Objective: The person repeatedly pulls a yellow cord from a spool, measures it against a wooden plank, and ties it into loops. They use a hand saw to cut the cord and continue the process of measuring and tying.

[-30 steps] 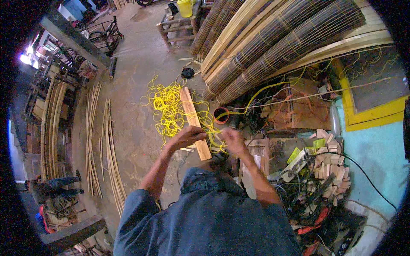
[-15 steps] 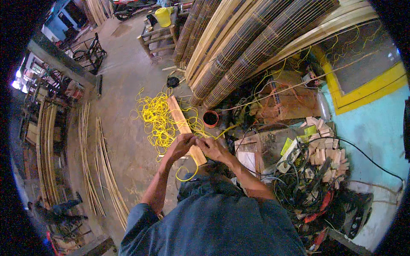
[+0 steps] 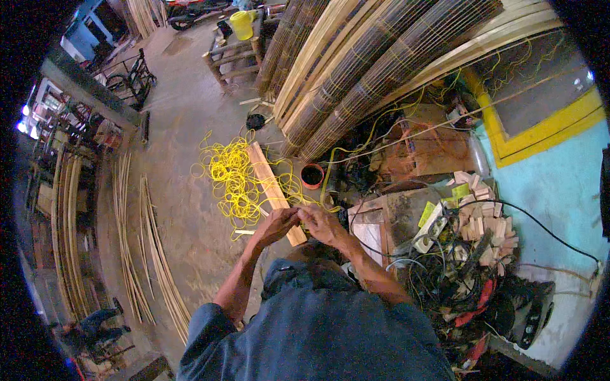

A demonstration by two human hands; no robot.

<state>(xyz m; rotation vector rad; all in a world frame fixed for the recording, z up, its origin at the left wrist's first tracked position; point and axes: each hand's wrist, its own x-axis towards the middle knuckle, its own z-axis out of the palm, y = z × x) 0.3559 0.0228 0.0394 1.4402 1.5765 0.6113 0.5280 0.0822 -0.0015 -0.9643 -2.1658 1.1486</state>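
My left hand (image 3: 277, 223) and my right hand (image 3: 319, 222) meet in front of me, fingertips together, pinching a thin yellow cord (image 3: 296, 206) between them. The strand runs down to a loose tangle of the same yellow cord (image 3: 232, 181) spread on the concrete floor. A long wooden plank (image 3: 273, 190) lies across that tangle, its near end just below my hands. How the cord sits inside my fingers is hidden.
Rolled bamboo mats (image 3: 356, 70) lean overhead. A small red pot (image 3: 312, 175) stands by the plank. At right lie a wooden board (image 3: 381, 222), small wood blocks (image 3: 483, 219) and black cables (image 3: 445, 273). Bamboo strips (image 3: 136, 247) cover the floor at left; a yellow bucket (image 3: 242, 24) stands far back.
My hands have drawn closer together, from resting on the plank's near end to pinching the yellow cord just above it. The camera view has shifted slightly.
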